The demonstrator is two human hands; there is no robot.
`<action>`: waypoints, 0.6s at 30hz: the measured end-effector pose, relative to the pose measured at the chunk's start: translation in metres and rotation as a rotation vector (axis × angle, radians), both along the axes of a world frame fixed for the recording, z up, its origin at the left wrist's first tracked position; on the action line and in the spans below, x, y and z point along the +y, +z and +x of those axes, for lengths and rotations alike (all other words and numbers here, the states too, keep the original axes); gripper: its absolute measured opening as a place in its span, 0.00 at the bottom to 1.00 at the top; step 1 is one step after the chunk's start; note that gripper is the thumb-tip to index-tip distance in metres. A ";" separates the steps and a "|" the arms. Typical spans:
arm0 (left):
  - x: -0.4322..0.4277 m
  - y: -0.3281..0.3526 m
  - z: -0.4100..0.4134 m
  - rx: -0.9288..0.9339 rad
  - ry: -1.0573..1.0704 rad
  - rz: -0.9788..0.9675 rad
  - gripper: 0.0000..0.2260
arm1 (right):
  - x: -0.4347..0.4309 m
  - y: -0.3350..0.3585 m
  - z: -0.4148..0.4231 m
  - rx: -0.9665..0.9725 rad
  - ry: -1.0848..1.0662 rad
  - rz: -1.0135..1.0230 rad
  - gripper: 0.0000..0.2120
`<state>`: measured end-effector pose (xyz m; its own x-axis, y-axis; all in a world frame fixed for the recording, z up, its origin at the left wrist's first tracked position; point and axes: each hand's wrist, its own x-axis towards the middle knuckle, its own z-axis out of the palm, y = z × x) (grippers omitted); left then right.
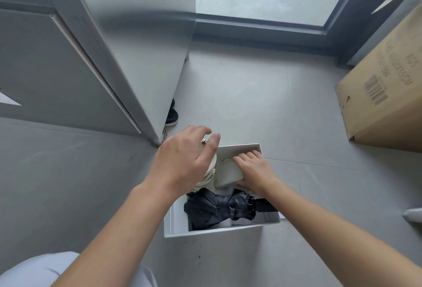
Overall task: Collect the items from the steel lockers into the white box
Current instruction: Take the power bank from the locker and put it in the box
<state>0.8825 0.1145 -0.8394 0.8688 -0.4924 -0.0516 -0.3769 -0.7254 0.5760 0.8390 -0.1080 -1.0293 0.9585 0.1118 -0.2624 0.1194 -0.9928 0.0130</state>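
Note:
The white box [180, 225] stands on the grey floor below me. Inside lie a folded black umbrella [217, 207], a cream round item with a metal top [209, 172] and a flat white packet [228, 172]. My right hand [255, 172] grips the white packet at its right edge, low inside the box. Over the cream item hovers my left hand [185, 156], fingers spread, thumb near the metal top; I cannot tell whether it touches it. The grey steel lockers [57, 70] rise at the left, with an open door [146, 47] swung out.
A large cardboard carton [383, 95] stands at the right. A dark shoe [171, 115] shows behind the locker door's bottom edge. A dark window frame [262, 26] runs along the far floor. My light trouser leg [45, 270] is at the bottom left.

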 end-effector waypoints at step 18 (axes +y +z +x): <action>0.007 -0.010 0.009 -0.020 -0.040 0.087 0.22 | -0.003 0.043 0.014 -0.088 -0.182 0.335 0.28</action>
